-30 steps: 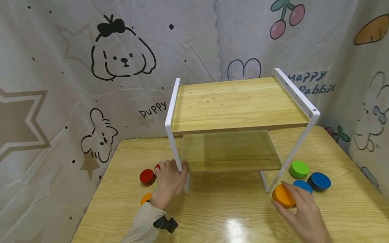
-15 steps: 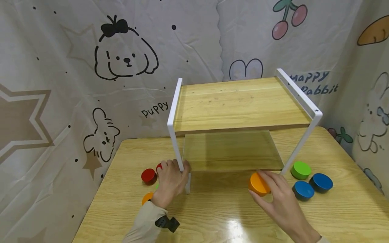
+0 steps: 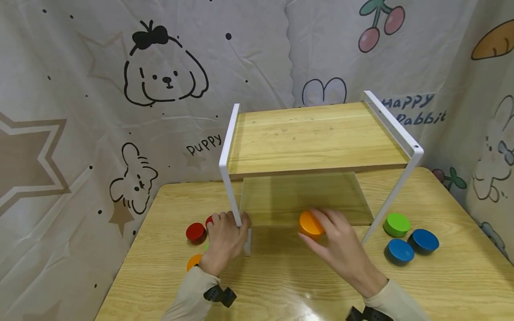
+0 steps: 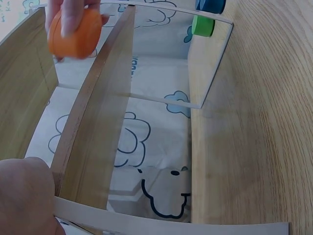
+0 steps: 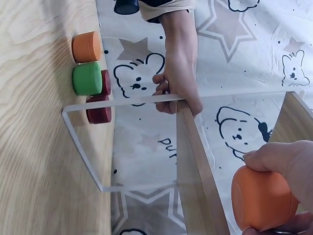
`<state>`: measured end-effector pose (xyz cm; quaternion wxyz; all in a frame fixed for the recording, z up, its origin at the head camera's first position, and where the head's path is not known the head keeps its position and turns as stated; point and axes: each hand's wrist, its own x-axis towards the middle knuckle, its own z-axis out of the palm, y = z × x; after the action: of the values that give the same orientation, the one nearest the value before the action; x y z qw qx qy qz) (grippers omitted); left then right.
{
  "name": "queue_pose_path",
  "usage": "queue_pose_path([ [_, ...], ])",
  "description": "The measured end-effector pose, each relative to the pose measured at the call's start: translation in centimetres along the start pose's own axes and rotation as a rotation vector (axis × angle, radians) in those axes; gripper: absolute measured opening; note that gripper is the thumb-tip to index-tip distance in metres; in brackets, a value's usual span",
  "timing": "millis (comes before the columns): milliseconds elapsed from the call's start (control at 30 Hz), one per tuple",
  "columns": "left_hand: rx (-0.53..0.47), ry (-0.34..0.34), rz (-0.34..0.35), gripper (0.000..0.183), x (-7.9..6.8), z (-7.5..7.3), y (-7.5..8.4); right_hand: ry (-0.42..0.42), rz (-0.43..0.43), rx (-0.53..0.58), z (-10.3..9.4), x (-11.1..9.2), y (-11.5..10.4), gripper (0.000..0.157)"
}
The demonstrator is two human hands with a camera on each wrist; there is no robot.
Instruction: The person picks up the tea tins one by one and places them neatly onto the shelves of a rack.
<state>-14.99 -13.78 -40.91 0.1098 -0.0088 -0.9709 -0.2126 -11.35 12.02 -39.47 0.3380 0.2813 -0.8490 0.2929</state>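
My right hand [image 3: 343, 247] pinches an orange round block [image 3: 311, 224] between thumb and fingers at the front of the two-tier shelf [image 3: 317, 138]. In the head view the block overlaps the front edge of the lower wooden board [image 3: 273, 205]. The right wrist view shows the same orange block [image 5: 261, 198] beside that board, in the space between the tiers. My left hand [image 3: 224, 240] grips the shelf's left side where the white leg meets the lower board, its fingers curled at the outside.
Two blue blocks [image 3: 399, 252] and a green block [image 3: 397, 224] stand right of the shelf. On the left are red blocks [image 3: 196, 233], an orange block [image 3: 194, 262] and a green block [image 5: 87, 78], partly hidden by my left arm. A patterned cloth [image 3: 257, 53] hangs behind the table.
My right hand has carried the orange block leftward and up, from beside the shelf's right leg to the front of the lower board. The left hand has stayed at the frame.
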Motion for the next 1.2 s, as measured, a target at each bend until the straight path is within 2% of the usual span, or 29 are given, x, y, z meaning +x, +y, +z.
queue_pose_path([
  [200,0.002,-0.007,-0.005,0.046,-0.1,0.0,0.0,-0.024,-0.008,0.009,1.2,1.4,-0.1,0.055],
  [367,0.007,0.002,-0.003,0.048,-0.1,-0.1,0.0,-0.030,-0.029,0.023,2.4,2.9,-0.6,0.059],
  [500,0.018,0.001,-0.005,0.048,0.0,-0.1,-0.1,-0.054,-0.032,0.060,3.3,4.2,-1.3,0.057],
  [767,0.033,-0.016,-0.005,0.047,-0.1,-0.1,0.0,-0.166,0.041,0.106,5.0,6.1,-2.3,0.052],
  [1033,0.038,-0.046,-0.012,0.048,0.0,-0.2,0.0,-0.231,0.076,0.075,6.7,7.1,-2.9,0.057],
  [1200,0.038,-0.053,-0.009,0.048,0.0,-0.3,0.0,-0.292,0.137,0.107,7.7,7.7,-3.2,0.058],
])
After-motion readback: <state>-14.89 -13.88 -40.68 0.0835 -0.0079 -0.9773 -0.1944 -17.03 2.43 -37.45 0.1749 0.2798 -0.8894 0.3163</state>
